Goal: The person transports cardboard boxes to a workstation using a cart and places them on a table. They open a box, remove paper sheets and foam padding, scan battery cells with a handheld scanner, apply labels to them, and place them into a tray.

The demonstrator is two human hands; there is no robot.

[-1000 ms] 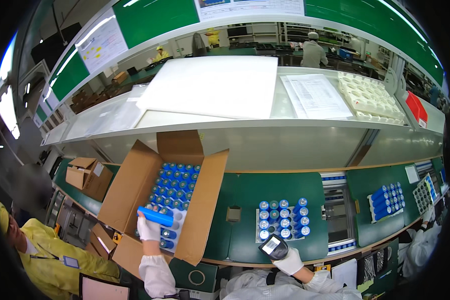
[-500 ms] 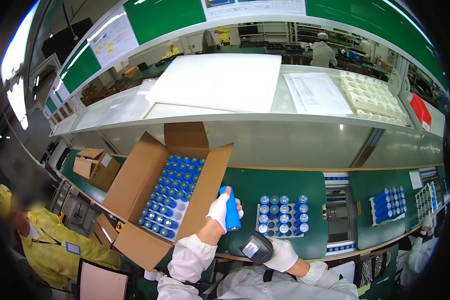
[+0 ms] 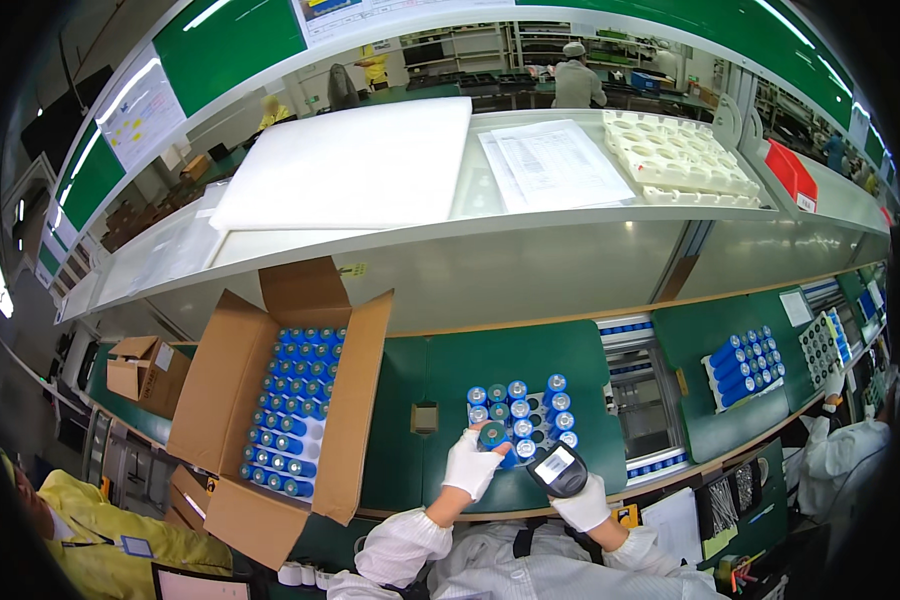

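From the head view, the left hand (image 3: 471, 463), gloved in white, pinches a blue cylindrical cell (image 3: 492, 436) end-on; its body is hidden behind the fingers. The cell sits at the near edge of the cell tray (image 3: 520, 415) on the green counter (image 3: 440, 370). The right hand (image 3: 582, 500) wraps closed around a handheld scanner (image 3: 558, 468), just right of the cell. The open cardboard box (image 3: 280, 400) of blue cells stands at the counter's left end, its flaps upright.

Left hand (image 3: 470, 464): white-gloved, grips a blue cylindrical cell (image 3: 493, 437).
Right hand (image 3: 582, 502): white-gloved, holds a black handheld scanner (image 3: 557, 468).
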